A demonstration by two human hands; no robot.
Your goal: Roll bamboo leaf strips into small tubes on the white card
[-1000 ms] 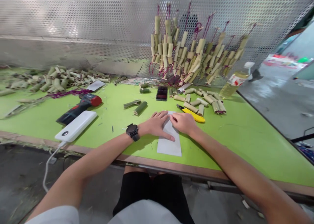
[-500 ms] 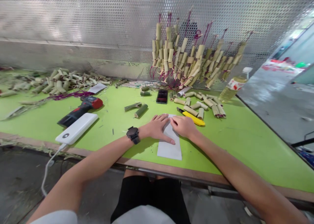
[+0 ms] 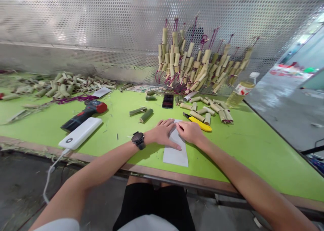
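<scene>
White paper (image 3: 176, 155) on green table (image 3: 253, 146); yellow knife (image 3: 201, 123), red-black drill (image 3: 84, 114).

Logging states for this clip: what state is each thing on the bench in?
left hand, spread flat on paper
right hand, fingers curled, on paper
paper, lying flat under both hands
power bank, cable plugged in
drill, lying on its side
bottle, standing, capped

white paper sheet (image 3: 176, 154) | narrow, folded lengthwise (crease edge runs away from the viewer) | flat on green counter (image 3: 253, 150) near front edge | far end covered by both hands
</scene>
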